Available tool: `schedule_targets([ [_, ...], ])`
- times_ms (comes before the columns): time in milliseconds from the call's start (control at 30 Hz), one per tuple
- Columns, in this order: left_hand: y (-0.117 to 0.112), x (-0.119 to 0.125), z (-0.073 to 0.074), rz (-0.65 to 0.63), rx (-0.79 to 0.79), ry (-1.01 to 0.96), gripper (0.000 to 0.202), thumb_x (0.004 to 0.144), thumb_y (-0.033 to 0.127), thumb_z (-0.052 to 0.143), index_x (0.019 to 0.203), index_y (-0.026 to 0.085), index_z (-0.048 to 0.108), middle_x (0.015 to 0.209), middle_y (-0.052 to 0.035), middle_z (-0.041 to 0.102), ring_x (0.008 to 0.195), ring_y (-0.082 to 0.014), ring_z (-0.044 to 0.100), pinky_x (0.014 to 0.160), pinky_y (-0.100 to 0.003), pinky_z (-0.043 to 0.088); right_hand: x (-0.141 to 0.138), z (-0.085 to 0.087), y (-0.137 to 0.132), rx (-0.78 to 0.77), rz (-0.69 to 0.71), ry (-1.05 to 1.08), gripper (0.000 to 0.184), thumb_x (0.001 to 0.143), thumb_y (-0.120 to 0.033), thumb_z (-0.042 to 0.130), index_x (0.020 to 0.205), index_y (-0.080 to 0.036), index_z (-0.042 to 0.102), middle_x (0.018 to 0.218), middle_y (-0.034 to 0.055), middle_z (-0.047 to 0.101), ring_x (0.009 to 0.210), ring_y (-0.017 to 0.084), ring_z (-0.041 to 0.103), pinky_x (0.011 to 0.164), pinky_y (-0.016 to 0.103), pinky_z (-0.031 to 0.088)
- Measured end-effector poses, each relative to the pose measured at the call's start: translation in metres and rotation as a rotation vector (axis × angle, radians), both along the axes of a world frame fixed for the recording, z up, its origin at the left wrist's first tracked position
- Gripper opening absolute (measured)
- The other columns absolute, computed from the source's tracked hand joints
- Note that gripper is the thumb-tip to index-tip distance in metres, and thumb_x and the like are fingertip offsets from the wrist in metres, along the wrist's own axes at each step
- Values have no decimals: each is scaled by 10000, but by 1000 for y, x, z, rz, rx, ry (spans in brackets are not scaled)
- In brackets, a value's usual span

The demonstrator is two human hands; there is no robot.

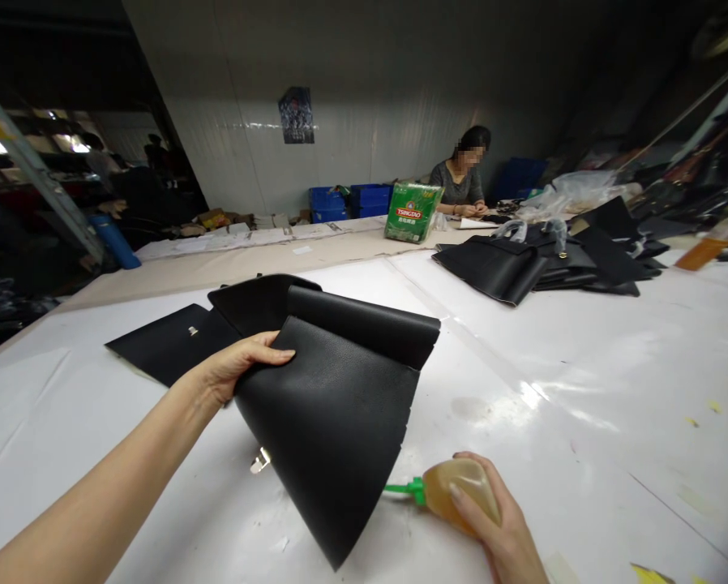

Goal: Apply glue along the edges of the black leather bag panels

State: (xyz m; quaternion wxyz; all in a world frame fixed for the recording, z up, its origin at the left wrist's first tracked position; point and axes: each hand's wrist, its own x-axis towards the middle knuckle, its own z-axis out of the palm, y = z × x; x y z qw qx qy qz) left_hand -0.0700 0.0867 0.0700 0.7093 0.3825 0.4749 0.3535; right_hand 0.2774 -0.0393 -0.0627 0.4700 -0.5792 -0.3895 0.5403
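My left hand [242,365] grips a black leather bag panel [340,414], thumb on top and fingers underneath. The panel bends down toward me, and a metal clasp [260,461] shows at its lower left edge. Behind it lies more of the black leather, with a rolled flap [364,324] on the far side. Wrapped around a squeeze bottle of amber liquid [461,493] is my right hand [501,519]. The bottle lies tilted sideways, its green nozzle [408,488] pointing left at the panel's lower right edge. Whether the tip touches the leather I cannot tell.
A flat black piece with a metal fitting [173,341] lies at left on the white table [583,454]. Black bags [558,259] are piled at back right, near another amber bottle [701,251]. A green Tsingtao pack [413,213] stands before a seated person [461,178].
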Motion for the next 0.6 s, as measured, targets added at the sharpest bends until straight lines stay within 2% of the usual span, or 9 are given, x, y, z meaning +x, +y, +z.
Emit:
schedule_targets([
  [67,2,2,4,-37,9,27,306,728,95,683,1032,133,679,892,-127,747,756,-225,707,712,-326,571,13,1,4,-26,-98,170,448,708,-477,703,1054,-238,549,929,29,687,882,235,629,769,296,503],
  [200,15,16,21,-130,36,66,429,698,87,708,1110,186,643,971,-114,738,813,-258,703,747,-370,567,32,1,3,38,-205,486,337,713,-419,708,964,-200,660,984,64,711,943,237,625,817,298,517],
  [267,23,29,30,-81,10,89,413,682,130,740,1081,195,651,952,-101,743,799,-256,704,739,-367,572,37,0,-2,62,-257,564,288,743,-397,688,957,-205,689,990,55,715,943,229,631,830,299,524],
  [333,31,46,38,38,-90,124,321,694,285,756,983,169,680,842,-105,751,726,-252,706,699,-365,584,41,-1,-7,61,-311,616,259,774,-386,662,961,-212,706,1010,51,715,969,237,635,858,321,528],
  [400,36,62,44,106,-213,165,341,697,418,735,883,136,692,727,-118,740,634,-247,696,644,-364,590,48,-5,-12,49,-368,642,277,763,-405,665,954,-213,720,1016,66,720,990,278,643,860,377,543],
  [433,38,70,46,100,-230,184,337,695,420,736,860,130,691,702,-118,735,603,-241,690,616,-357,588,53,-9,-15,47,-393,636,301,750,-424,671,957,-211,725,1019,79,722,991,307,648,849,413,552],
  [500,40,80,50,36,-143,211,262,679,284,768,877,135,682,734,-104,739,611,-226,693,604,-327,578,65,-19,-18,65,-418,572,348,737,-467,665,959,-207,731,1026,106,723,969,357,660,812,478,568],
  [600,42,84,58,-61,61,212,344,618,90,778,940,143,667,814,-88,747,703,-229,706,674,-323,564,86,-37,-23,163,-434,388,368,756,-529,616,921,-225,739,999,119,730,896,375,685,729,499,596],
])
